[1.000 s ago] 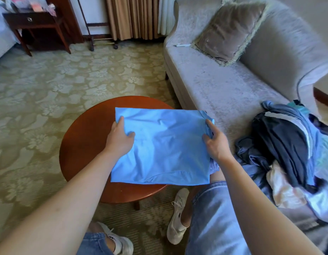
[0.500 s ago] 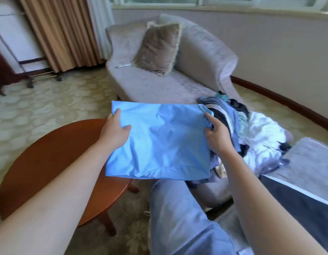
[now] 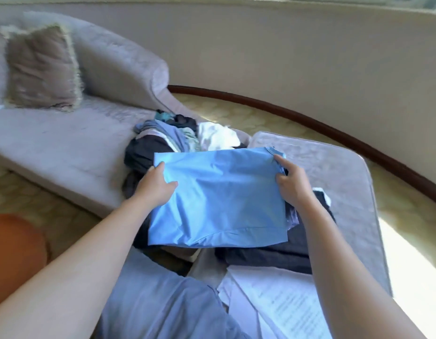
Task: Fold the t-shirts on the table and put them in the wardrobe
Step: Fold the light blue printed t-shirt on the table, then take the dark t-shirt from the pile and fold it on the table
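From my remote seat, the biggest thing I see is the grey sofa (image 3: pixel 65 148) running across the left. A second grey upholstered seat (image 3: pixel 339 172) stands on the right. A curved wall with a dark skirting board (image 3: pixel 310 118) runs behind both. My wearer's denim-clad leg (image 3: pixel 158 304) fills the bottom centre.

The folded light-blue t-shirt (image 3: pixel 219 199) is off the table. It is held flat between both hands in mid-frame, over the clothes heaped where the sofa meets the second seat. I cannot tell whether its lower edge touches the dark fabric beneath it.

Behind the t-shirt lies a jumbled pile of unfolded clothes (image 3: pixel 170 138) in dark, pale blue, teal and white. A folded dark grey garment (image 3: pixel 273 255) lies on the second seat, with a folded white printed garment (image 3: pixel 280 304) nearer to me.

A brown fringed cushion (image 3: pixel 41 67) leans on the sofa back. Only a blurred edge of the round wooden table (image 3: pixel 14 253) shows at lower left.

The left hand (image 3: pixel 155 187) grips the t-shirt's left edge with the thumb on top — its fingers are hidden under the cloth. The right hand (image 3: pixel 292 184) pinches the right edge by the collar, with the thumb on top and the index finger along the upper hem.
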Motion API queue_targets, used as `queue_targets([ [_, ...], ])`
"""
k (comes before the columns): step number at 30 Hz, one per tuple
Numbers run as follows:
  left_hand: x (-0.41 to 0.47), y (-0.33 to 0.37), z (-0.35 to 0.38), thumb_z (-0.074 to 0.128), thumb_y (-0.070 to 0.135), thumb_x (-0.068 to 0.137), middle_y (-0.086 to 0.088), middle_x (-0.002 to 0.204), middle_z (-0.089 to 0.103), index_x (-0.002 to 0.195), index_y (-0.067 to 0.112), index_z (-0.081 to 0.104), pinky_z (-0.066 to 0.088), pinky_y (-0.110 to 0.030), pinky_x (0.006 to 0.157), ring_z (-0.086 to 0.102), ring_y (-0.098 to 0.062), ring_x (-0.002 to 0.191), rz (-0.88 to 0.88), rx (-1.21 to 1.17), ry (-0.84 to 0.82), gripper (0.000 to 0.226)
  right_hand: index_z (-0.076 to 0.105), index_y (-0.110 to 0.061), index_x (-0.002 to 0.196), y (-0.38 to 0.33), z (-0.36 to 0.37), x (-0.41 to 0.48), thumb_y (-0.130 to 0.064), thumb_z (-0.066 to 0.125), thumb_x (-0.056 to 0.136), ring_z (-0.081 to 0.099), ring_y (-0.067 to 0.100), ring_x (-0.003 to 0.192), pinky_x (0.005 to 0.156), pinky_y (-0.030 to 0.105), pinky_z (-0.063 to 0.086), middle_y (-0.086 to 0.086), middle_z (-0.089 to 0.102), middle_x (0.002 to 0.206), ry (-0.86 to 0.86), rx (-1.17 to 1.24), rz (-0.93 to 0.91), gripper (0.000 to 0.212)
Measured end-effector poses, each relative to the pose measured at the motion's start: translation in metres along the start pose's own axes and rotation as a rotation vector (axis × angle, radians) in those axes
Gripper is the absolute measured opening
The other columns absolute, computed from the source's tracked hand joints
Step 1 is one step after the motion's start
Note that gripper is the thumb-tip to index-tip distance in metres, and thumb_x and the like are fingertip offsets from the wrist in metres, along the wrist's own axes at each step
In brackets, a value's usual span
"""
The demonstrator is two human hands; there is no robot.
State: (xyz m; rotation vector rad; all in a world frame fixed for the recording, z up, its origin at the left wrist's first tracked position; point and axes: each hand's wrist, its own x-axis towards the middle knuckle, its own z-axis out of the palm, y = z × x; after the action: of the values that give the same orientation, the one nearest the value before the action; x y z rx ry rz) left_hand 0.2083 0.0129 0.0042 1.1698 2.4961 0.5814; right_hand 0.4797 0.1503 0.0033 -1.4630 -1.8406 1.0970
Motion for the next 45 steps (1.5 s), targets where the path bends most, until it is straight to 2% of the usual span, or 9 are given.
queue_targets([
  [2, 0.002, 0.020, 0.023, 0.061, 0.029, 0.093, -0.019, 0.155, 0.027, 0.153, 0.006, 0.022, 0.028, -0.034, 0.109, 0.032, -0.030, 0.141, 0.034, 0.018, -0.049, 0.076, 0.049, -0.025, 0.143, 0.025, -0.022, 0.002, 0.005, 0.037, 0.087, 0.061, 0.019, 0.082, 0.054, 0.022, 0.047, 0.010, 0.058, 0.134, 0.055, -0.017, 0.045, 0.065],
  [5, 0.006, 0.047, 0.053, 0.062, 0.028, 0.092, -0.021, 0.154, 0.031, 0.152, 0.004, 0.025, 0.028, -0.033, 0.109, 0.033, -0.030, 0.141, 0.068, 0.045, -0.117, 0.075, 0.051, -0.027, 0.141, 0.059, -0.047, 0.004, 0.005, 0.036, 0.082, 0.064, 0.026, 0.087, 0.070, 0.037, 0.054, 0.009, 0.056, 0.137, 0.105, -0.037, 0.110, 0.068],
  [9, 0.003, 0.070, 0.091, 0.062, 0.030, 0.092, -0.017, 0.156, 0.027, 0.153, 0.005, 0.021, 0.029, -0.033, 0.109, 0.032, -0.029, 0.142, 0.107, 0.074, -0.211, 0.078, 0.051, -0.020, 0.141, 0.101, -0.066, -0.002, 0.008, 0.038, 0.082, 0.061, 0.031, 0.104, 0.074, 0.029, 0.046, 0.011, 0.053, 0.141, 0.112, -0.105, 0.210, 0.067],
  [13, -0.004, 0.059, 0.105, 0.063, 0.043, 0.089, -0.013, 0.161, 0.009, 0.156, 0.018, -0.001, 0.027, -0.038, 0.114, 0.023, -0.031, 0.145, 0.138, 0.202, -0.281, 0.097, 0.052, -0.016, 0.141, 0.128, -0.071, -0.003, -0.003, 0.050, 0.086, 0.049, 0.031, 0.128, 0.101, 0.032, 0.038, 0.017, 0.054, 0.138, 0.064, -0.342, 0.370, 0.056],
  [17, -0.002, 0.035, 0.075, 0.057, 0.045, 0.093, -0.004, 0.161, 0.014, 0.156, 0.026, 0.003, 0.030, -0.039, 0.111, 0.027, -0.031, 0.142, 0.107, 0.237, -0.232, 0.086, 0.049, -0.021, 0.143, 0.104, -0.046, 0.010, -0.013, 0.052, 0.085, 0.037, 0.032, 0.138, 0.113, 0.037, 0.030, 0.015, 0.047, 0.146, 0.102, -0.382, 0.335, 0.058],
  [24, 0.003, -0.021, 0.000, 0.049, 0.042, 0.097, -0.008, 0.148, 0.041, 0.150, 0.021, 0.030, 0.038, -0.043, 0.106, 0.036, -0.032, 0.134, 0.006, 0.302, -0.058, 0.060, 0.061, -0.012, 0.126, 0.000, 0.069, 0.025, -0.010, 0.051, 0.088, 0.056, 0.033, 0.118, 0.096, 0.035, 0.044, 0.019, 0.062, 0.125, -0.167, -0.522, -0.112, 0.040],
  [31, 0.023, -0.063, -0.028, 0.047, 0.044, 0.096, -0.010, 0.132, 0.053, 0.135, 0.018, 0.047, 0.041, -0.043, 0.095, 0.047, -0.033, 0.122, -0.027, 0.376, 0.031, 0.047, 0.059, -0.015, 0.127, -0.053, 0.174, 0.029, -0.013, 0.050, 0.088, 0.055, 0.030, 0.120, 0.095, 0.033, 0.044, 0.013, 0.059, 0.130, -0.377, -0.696, -0.234, 0.040],
  [35, 0.047, -0.087, -0.032, 0.048, 0.044, 0.097, -0.010, 0.133, 0.053, 0.135, 0.017, 0.047, 0.041, -0.043, 0.099, 0.046, -0.033, 0.123, -0.072, 0.343, 0.046, 0.047, 0.057, -0.009, 0.108, -0.081, 0.227, 0.054, -0.012, 0.046, 0.087, 0.057, 0.033, 0.110, 0.079, 0.031, 0.041, 0.014, 0.059, 0.119, -0.469, -0.736, -0.320, 0.024],
  [45, 0.079, -0.154, -0.042, 0.043, 0.048, 0.098, -0.006, 0.147, 0.043, 0.147, 0.021, 0.036, 0.035, -0.044, 0.107, 0.039, -0.030, 0.134, -0.261, 0.313, 0.040, 0.056, 0.024, -0.013, 0.148, -0.106, 0.331, 0.123, -0.035, 0.046, 0.100, 0.055, 0.041, 0.110, 0.076, 0.039, 0.043, 0.014, 0.033, 0.142, -0.419, -0.595, -0.377, 0.057],
])
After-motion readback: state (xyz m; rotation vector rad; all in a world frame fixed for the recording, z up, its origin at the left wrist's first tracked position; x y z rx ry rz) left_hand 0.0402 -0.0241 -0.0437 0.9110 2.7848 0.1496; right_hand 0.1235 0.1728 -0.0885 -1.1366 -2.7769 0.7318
